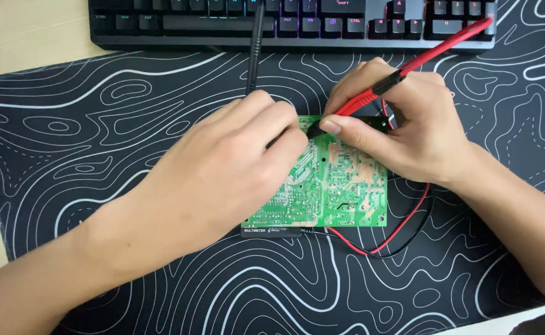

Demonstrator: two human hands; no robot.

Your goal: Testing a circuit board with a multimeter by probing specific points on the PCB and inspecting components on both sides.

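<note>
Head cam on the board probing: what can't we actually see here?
- Black probe tip: hidden under the left hand, so its contact point on the green circuit board is unknown.
- Red probe tip: covered by the right hand fingers.
- Meter: only a thin edge shows below the board; display hidden.
- Keyboard: cut off by the top edge.
- Board traces: too small to read.

We see even, soft light w/ faint shadows under both forearms. Focus is sharp on the green circuit board (334,186); its traces read clearly. Mild sheen on the keyboard (285,22) keys, backlit purple-blue. No motion blur, little edge distortion; desk mat (130,111) lines crisp.
</note>
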